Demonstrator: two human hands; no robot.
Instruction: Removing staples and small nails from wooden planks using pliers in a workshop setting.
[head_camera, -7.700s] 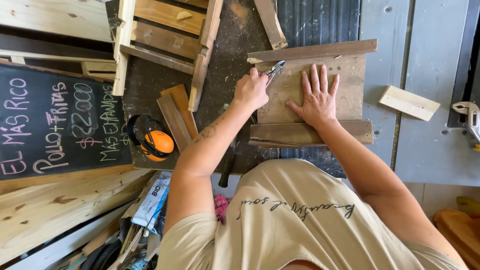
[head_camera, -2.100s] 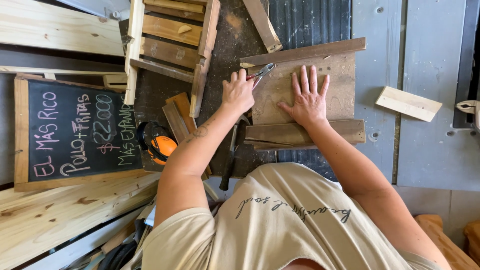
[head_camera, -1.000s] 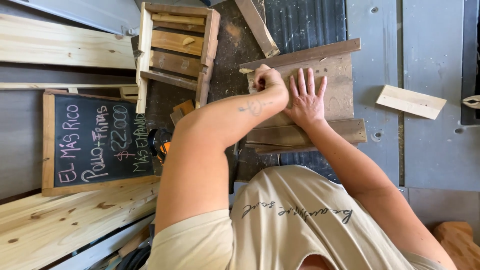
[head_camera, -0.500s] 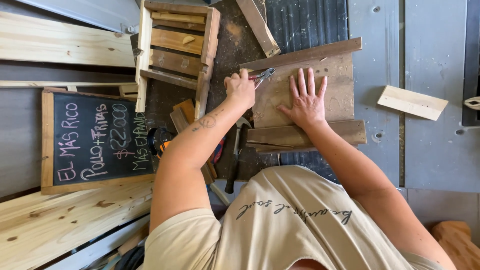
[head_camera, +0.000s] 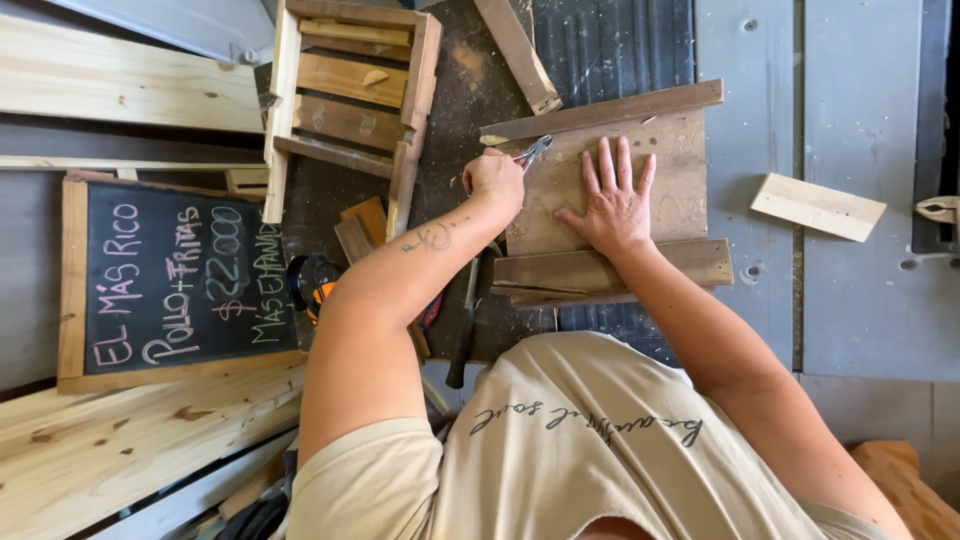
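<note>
On wood panel (head_camera: 672, 180), right hand (head_camera: 612, 205) flat, left hand (head_camera: 494, 180) seemingly gripping pliers (head_camera: 532, 152)

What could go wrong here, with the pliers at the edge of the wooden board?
The left hand works the pliers close to the right hand, which lies flat on the board; a slip might nick its fingers. The old board looks rough, so splinters are possible. A hammer under the left arm might get knocked.
</note>
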